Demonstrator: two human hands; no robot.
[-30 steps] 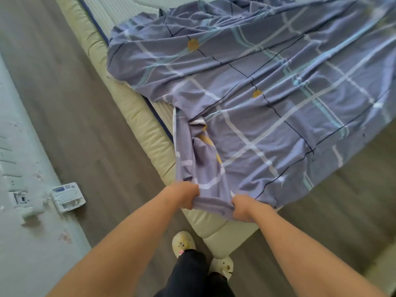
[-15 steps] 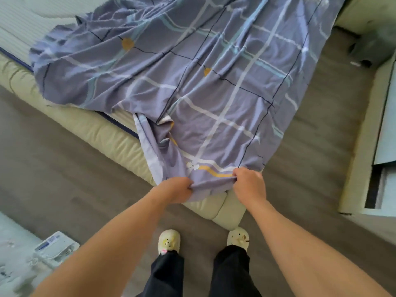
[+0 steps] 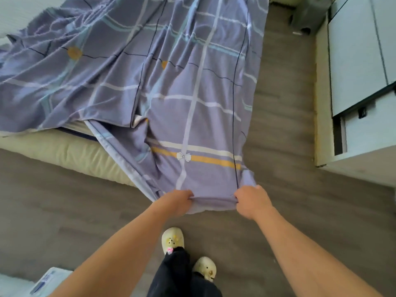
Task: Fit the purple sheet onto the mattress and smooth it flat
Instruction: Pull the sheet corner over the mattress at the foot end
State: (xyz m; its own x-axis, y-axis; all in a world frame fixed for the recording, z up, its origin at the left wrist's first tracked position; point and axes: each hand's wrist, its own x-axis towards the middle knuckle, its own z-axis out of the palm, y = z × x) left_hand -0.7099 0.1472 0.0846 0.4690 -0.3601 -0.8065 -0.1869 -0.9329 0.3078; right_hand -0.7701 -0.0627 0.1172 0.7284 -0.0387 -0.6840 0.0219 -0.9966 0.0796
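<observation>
Sheet in purple check, with a yellow stripe and a small white bow, lies rumpled over the mattress and hangs off its corner toward the grey wood floor. Left hand and right hand each pinch the bunched near hem, fingers curled into the cloth, holding it taut between them. A white cabinet stands at the right.

head-worn camera, looking steeply down, close
</observation>
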